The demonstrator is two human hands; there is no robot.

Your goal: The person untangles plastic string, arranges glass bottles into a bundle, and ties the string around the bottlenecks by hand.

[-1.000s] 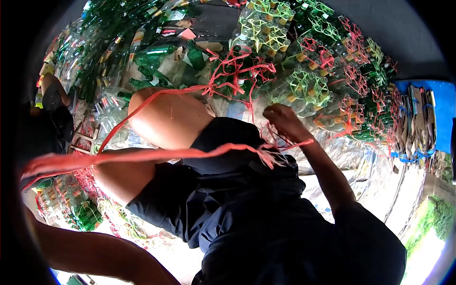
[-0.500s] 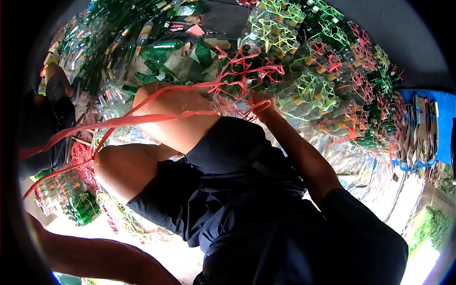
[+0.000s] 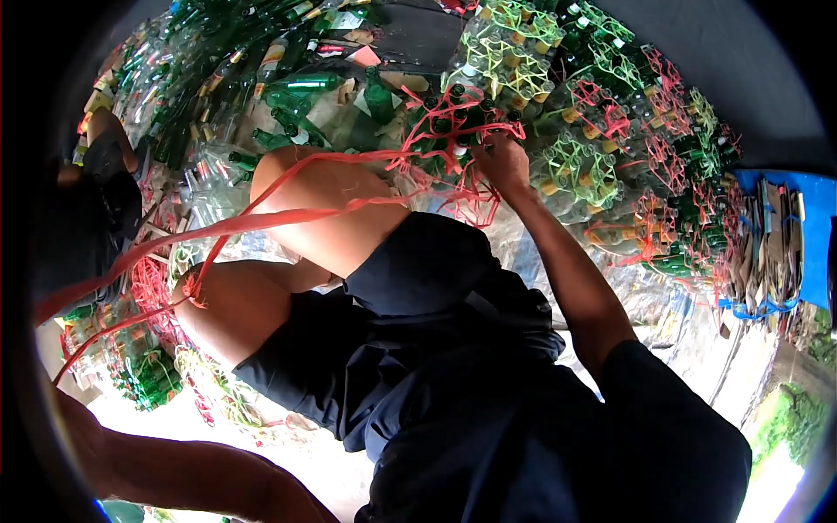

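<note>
My right hand (image 3: 506, 166) is closed, its fingers curled at the edge of a bundle of green glass bottles (image 3: 458, 144). Red plastic twine (image 3: 458, 122) is woven around the bottle necks, and my fingers appear to pinch a piece of it. Two long strands of the red twine (image 3: 288, 218) run from the bundle across my knees to the left edge. Only the wrist end of my left arm (image 3: 78, 427) shows at the lower left, close to a strand's end. The fingers of that hand are lost in the dark border.
Loose green bottles (image 3: 301, 83) are heaped at the upper left. Bundles tied with yellow-green twine (image 3: 575, 170) and red twine (image 3: 663, 166) stand on the right. Flattened cardboard (image 3: 767, 244) leans by a blue panel (image 3: 815, 235). Another person's leg (image 3: 109, 139) is at far left.
My right hand has moved up and right, from a loop of red twine below the bundle to the bundle's right side by the bottle necks. The long strands have shifted slightly.
</note>
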